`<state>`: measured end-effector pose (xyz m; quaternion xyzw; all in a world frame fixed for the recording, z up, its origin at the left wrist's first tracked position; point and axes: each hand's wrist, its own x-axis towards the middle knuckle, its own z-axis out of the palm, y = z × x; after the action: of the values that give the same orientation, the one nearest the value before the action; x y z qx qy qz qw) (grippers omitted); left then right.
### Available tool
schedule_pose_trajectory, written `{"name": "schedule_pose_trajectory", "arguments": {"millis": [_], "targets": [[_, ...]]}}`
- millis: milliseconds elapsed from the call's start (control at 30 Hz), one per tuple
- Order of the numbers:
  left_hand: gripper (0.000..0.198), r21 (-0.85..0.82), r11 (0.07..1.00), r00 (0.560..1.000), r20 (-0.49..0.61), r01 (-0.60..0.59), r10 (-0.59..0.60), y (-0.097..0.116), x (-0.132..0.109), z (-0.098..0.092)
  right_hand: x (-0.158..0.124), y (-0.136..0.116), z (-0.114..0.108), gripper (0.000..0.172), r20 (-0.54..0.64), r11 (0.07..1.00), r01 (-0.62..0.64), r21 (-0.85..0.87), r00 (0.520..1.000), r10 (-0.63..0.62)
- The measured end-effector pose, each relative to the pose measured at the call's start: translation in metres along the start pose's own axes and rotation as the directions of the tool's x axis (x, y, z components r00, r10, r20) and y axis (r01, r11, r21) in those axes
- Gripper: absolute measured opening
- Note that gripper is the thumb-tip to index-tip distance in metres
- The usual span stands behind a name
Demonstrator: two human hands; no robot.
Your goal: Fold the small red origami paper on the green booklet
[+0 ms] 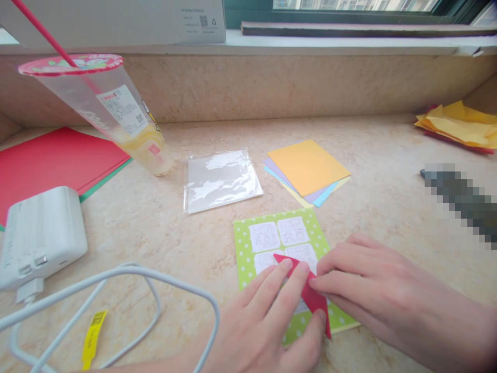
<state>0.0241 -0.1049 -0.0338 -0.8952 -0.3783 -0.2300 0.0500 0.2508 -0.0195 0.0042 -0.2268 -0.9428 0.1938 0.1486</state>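
Note:
A small folded piece of red paper (315, 298) lies on a green dotted sheet (244, 238) printed with white diagram panels. Spread over the red paper, the fingers of my left hand (267, 316) press it down, with the thumb at its lower end. From the right, my right hand (373, 285) pinches the paper's right edge between bent fingers; its fingertips partly hide that edge. Behind the green sheet are a clear plastic packet (223, 180) and a fanned stack of coloured square papers (308, 167), orange on top.
A tilted plastic cup (116, 114) with a pink straw stands at the left, by red sheets (58, 160). A white charger (46, 233) and looping cable (155, 274) lie nearer. Crumpled yellow paper (460, 124) and a blurred dark object (462, 202) are at the right.

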Motion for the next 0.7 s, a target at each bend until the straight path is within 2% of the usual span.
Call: {"name": "schedule_pose_trajectory", "arguments": {"millis": [200, 400, 700], "targets": [[0.032, 0.027, 0.998, 0.995, 0.079, -0.055, 0.053, -0.0044, 0.0019, -0.0056, 0.0047, -0.0023, 0.0005, 0.036, -0.025, 0.999, 0.014, -0.047, 1.0, -0.015], [0.035, 0.016, 0.999, 0.992, 0.119, -0.046, 0.044, -0.0048, 0.0018, -0.0088, 0.0013, -0.0012, -0.0017, 0.032, -0.014, 0.996, -0.003, -0.091, 1.0, 0.001], [0.034, -0.017, 0.998, 0.991, 0.116, -0.062, 0.063, -0.0071, -0.0019, -0.005, -0.0022, 0.0019, 0.0026, 0.033, 0.042, 0.992, 0.02, -0.127, 0.999, -0.015]]}}
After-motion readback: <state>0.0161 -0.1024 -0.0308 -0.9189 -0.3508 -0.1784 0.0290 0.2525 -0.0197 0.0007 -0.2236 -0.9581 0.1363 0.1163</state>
